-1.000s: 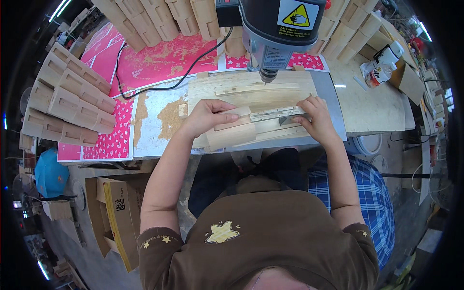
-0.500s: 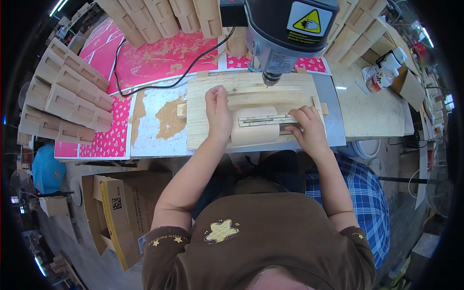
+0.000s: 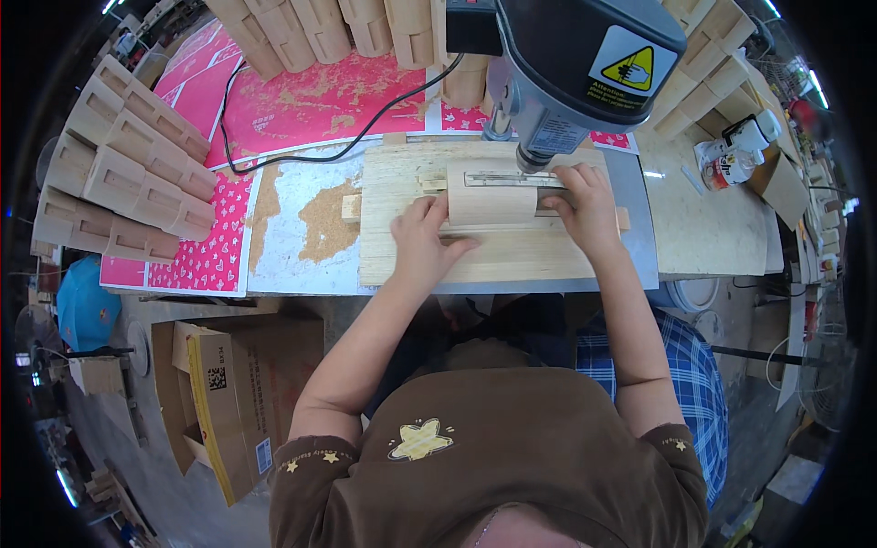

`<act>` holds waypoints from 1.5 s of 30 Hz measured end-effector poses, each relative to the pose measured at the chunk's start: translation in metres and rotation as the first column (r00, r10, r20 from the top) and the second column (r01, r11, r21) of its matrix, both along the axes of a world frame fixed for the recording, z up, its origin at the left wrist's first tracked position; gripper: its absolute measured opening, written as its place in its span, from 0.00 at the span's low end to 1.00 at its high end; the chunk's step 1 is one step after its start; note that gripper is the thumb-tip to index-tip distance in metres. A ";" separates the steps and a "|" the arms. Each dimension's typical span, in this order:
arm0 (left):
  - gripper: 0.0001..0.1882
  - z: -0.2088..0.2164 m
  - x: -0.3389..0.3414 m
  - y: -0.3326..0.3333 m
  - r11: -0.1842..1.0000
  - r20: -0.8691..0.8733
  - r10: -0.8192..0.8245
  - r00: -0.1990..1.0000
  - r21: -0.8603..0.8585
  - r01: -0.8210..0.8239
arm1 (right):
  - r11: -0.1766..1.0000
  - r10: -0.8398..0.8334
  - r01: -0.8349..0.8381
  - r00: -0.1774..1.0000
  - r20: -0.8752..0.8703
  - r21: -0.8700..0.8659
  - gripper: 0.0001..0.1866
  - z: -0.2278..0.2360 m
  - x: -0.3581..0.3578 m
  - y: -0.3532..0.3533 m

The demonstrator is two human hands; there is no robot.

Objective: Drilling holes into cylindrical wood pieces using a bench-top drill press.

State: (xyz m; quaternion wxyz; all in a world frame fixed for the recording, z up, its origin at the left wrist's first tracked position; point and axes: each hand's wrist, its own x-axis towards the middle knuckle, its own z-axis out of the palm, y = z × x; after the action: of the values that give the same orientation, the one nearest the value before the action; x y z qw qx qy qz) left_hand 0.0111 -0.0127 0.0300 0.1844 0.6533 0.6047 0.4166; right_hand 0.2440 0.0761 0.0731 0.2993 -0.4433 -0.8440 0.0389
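A pale, rounded wooden block [image 3: 493, 208] lies on a flat wooden board [image 3: 521, 260], with a slotted metal strip [image 3: 502, 180] along its top. My left hand [image 3: 426, 242] braces the block's left end, fingers bent against it and thumb stretched along the near side. At the other end, my right hand [image 3: 589, 208] pinches the right end of the metal strip, fingers above and thumb below. The chuck of a drill press [image 3: 533, 159] hangs just over the strip, close to my right fingertips. Its tip is hidden behind the strip or too small to make out.
Stacked wooden cylinders with cut recesses [image 3: 137, 178] stand at the left, more along the back. A black cable [image 3: 343, 151] crosses the pink sheet [image 3: 301, 100]. White bottles [image 3: 731, 155] stand at the right. A cardboard box [image 3: 242, 393] sits below the bench edge.
The block and metal strip have moved away from me, under the drill chuck. My left hand has shifted from above the block's left end to its near left corner. My right hand followed the strip.
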 end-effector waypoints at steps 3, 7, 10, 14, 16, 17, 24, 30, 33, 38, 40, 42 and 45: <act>0.34 0.000 -0.004 0.000 0.994 -0.298 0.107 0.948 0.032 -0.102 | 1.000 0.016 -0.016 1.000 0.009 -0.001 0.22 0.001 -0.004 -0.001; 0.31 -0.021 -0.016 0.012 0.998 -0.123 0.028 0.992 0.059 -0.021 | 0.977 0.097 -0.151 0.943 -0.318 -0.151 0.22 0.009 0.002 -0.001; 0.29 -0.021 -0.018 0.015 0.999 -0.132 -0.020 0.991 0.033 0.025 | 0.973 0.119 -0.207 0.826 -0.552 -0.100 0.20 0.027 0.013 0.007; 0.29 -0.019 -0.019 0.015 0.999 -0.134 -0.040 0.990 0.030 0.045 | 0.990 0.108 -0.009 0.677 -0.728 0.139 0.21 0.111 0.026 0.052; 0.29 -0.019 -0.016 0.019 0.996 -0.135 -0.068 0.989 0.047 0.075 | 0.992 0.082 0.009 0.718 -0.692 0.128 0.18 0.165 0.021 0.059; 0.29 -0.022 -0.022 0.015 0.997 -0.156 -0.047 0.987 0.047 0.055 | 0.993 0.093 -0.010 0.708 -0.700 0.121 0.18 0.163 0.000 0.064; 0.28 -0.021 -0.020 0.016 0.993 -0.152 -0.061 0.986 0.087 0.075 | 0.944 0.016 0.099 0.938 -0.345 0.315 0.14 0.169 0.000 0.031; 0.27 -0.025 -0.024 0.017 0.994 -0.160 -0.074 0.984 0.066 0.085 | 0.966 -0.051 0.149 0.911 -0.409 0.212 0.06 0.117 -0.002 -0.048; 0.26 -0.026 -0.023 0.018 0.995 -0.152 -0.068 0.986 0.065 0.079 | 0.981 -0.084 0.147 0.913 -0.398 0.129 0.05 0.079 0.001 -0.055; 0.27 -0.023 -0.021 0.019 0.995 -0.159 -0.060 0.985 0.074 0.073 | 0.964 0.013 0.101 0.907 -0.422 0.246 0.07 0.020 -0.005 -0.030; 0.27 -0.023 -0.021 0.018 0.995 -0.164 -0.054 0.985 0.072 0.067 | 0.950 0.063 0.086 0.889 -0.453 0.300 0.07 0.020 -0.004 -0.029; 0.27 -0.023 -0.022 0.017 0.996 -0.168 -0.043 0.985 0.072 0.056 | 0.941 0.066 0.047 0.946 -0.316 0.336 0.07 0.032 0.001 -0.032; 0.27 -0.022 -0.020 0.016 0.994 -0.167 -0.049 0.985 0.089 0.065 | 0.895 0.053 0.106 0.939 -0.340 0.433 0.05 0.086 0.008 -0.031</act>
State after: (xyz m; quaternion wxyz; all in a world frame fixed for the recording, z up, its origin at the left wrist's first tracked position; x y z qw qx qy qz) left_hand -0.0087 0.0037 0.0078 0.1145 0.7105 0.5787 0.3837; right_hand 0.2516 0.0451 0.1588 0.5355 -0.3611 -0.7590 -0.0825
